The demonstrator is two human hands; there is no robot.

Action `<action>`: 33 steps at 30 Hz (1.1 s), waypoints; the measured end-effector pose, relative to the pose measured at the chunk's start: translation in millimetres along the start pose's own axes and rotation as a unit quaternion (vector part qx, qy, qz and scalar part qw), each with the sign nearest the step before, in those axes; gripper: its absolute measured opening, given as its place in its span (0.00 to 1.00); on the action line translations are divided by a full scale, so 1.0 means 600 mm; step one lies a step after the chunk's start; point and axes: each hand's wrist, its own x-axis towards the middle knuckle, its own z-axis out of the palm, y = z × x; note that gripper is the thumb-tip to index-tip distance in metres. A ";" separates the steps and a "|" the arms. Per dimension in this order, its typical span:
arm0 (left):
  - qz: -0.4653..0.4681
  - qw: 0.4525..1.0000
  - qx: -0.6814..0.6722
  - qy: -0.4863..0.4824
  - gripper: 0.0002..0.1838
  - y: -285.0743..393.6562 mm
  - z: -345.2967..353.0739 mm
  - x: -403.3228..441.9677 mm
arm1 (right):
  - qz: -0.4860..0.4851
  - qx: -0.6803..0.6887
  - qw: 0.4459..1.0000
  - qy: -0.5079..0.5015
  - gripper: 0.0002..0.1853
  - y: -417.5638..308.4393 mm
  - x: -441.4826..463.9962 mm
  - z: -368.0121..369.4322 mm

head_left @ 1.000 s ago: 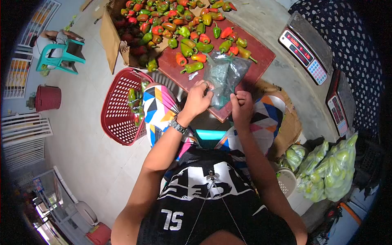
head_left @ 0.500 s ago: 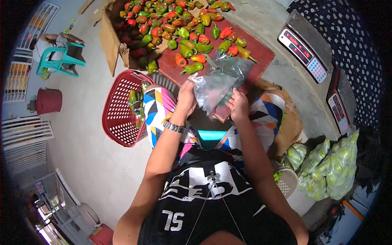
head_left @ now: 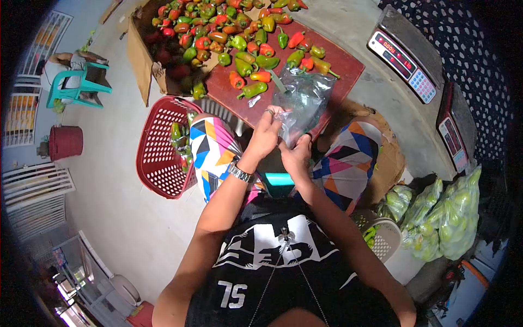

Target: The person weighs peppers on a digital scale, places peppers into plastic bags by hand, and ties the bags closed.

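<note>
A clear plastic bag [head_left: 309, 97] lies over the near edge of the red tabletop [head_left: 348, 64]. My left hand [head_left: 265, 133], with a ring and a wristwatch, pinches the bag's near left edge. Close beside it, my right hand [head_left: 297, 157] is closed on the bag's near end, thumb up. Some fingertips are hidden by the hands and the crumpled plastic. Just beyond the bag are loose red and green peppers [head_left: 252, 90], and many more spill from a cardboard box [head_left: 143, 60] at the far left of the tabletop.
A red perforated basket [head_left: 150, 158] holding bagged peppers stands by my left knee. Two digital scales [head_left: 400, 62] [head_left: 453, 139] sit on the right. Filled plastic bags of green produce [head_left: 455, 218] and a grey basket [head_left: 388, 242] are at lower right. Someone sits near a teal chair [head_left: 76, 84].
My hands have come closer together at the bag's near end. The bag was spread between them and now stretches away over the tabletop.
</note>
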 end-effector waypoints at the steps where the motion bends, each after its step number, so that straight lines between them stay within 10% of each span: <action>1: 0.030 0.999 0.030 0.010 0.07 0.004 0.000 0.002 | 0.008 0.015 1.000 0.005 0.28 0.011 0.008 0.009; 11: 0.216 0.935 0.276 -0.061 0.10 0.071 -0.022 -0.055 | 0.164 0.278 0.939 0.118 0.25 0.044 0.043 0.027; 17: 0.216 0.918 0.333 -0.014 0.12 0.117 -0.035 -0.112 | 0.145 0.191 0.957 0.162 0.26 0.104 0.072 0.058; 22: 0.268 0.895 0.321 0.156 0.11 0.190 -0.032 -0.105 | -0.072 0.011 0.976 0.203 0.28 0.086 0.057 0.029; 33: 0.101 0.930 0.349 -0.047 0.06 0.412 -0.110 -0.014 | -0.011 0.077 0.988 0.134 0.27 0.086 0.050 0.031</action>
